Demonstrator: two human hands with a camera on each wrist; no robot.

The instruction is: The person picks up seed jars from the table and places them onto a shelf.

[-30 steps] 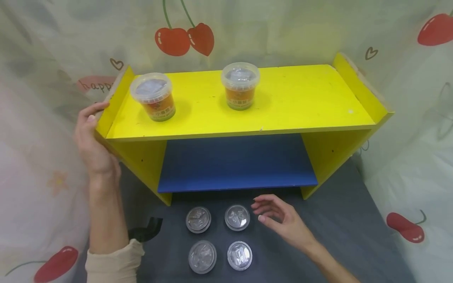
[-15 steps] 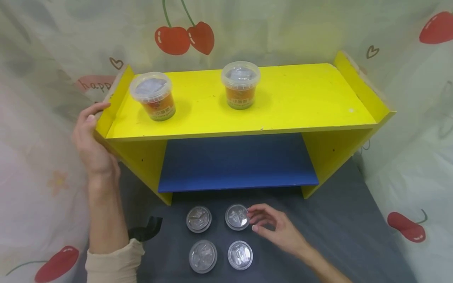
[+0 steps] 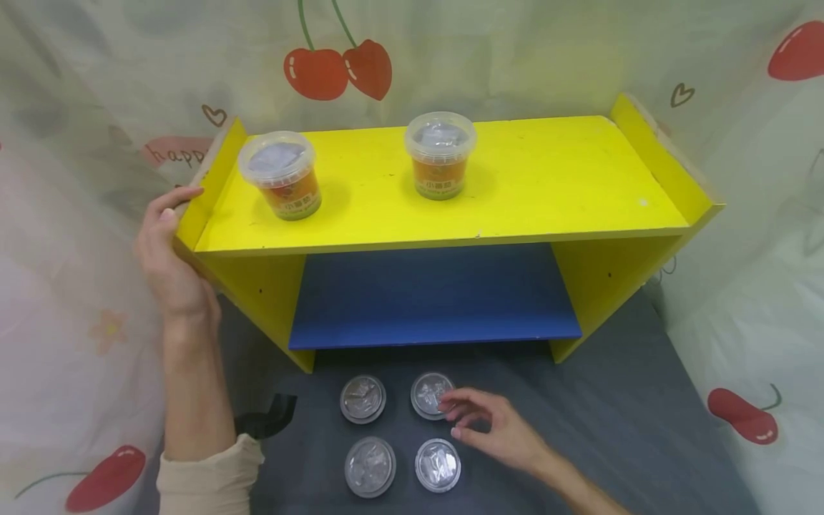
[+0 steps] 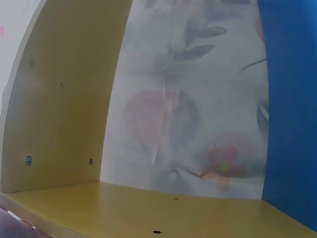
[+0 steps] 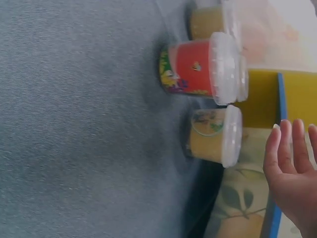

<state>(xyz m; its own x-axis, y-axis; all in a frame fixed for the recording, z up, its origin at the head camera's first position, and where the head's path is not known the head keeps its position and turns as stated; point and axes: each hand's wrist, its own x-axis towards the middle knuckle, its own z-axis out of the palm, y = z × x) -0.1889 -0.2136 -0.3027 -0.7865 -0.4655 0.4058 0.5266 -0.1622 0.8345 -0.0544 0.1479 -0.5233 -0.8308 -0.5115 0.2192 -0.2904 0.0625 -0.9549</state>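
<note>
A yellow shelf unit (image 3: 515,179) with a blue lower shelf (image 3: 434,297) stands against the curtain. My left hand (image 3: 170,265) holds the top of its left side panel. Two lidded plastic tubs with orange labels, a left tub (image 3: 292,186) and a middle tub (image 3: 440,168), stand on the top shelf. Several lidded tubs stand on the dark cloth in front. My right hand (image 3: 498,433) hovers with loosely bent fingers and nothing in them, beside the back right tub (image 3: 425,395) and the front right tub (image 3: 438,465). A red-labelled tub (image 5: 190,67) shows in the right wrist view.
The dark cloth (image 3: 534,472) covers the ground. A patterned curtain (image 3: 541,57) hangs behind and at both sides. A black strap-like thing (image 3: 273,418) lies by the left forearm. The yellow side panel (image 4: 74,99) and blue board (image 4: 292,114) fill the left wrist view.
My right hand has moved left and slightly towards me, from beside the back right tub to its near right edge. My left hand stays on the side panel.
</note>
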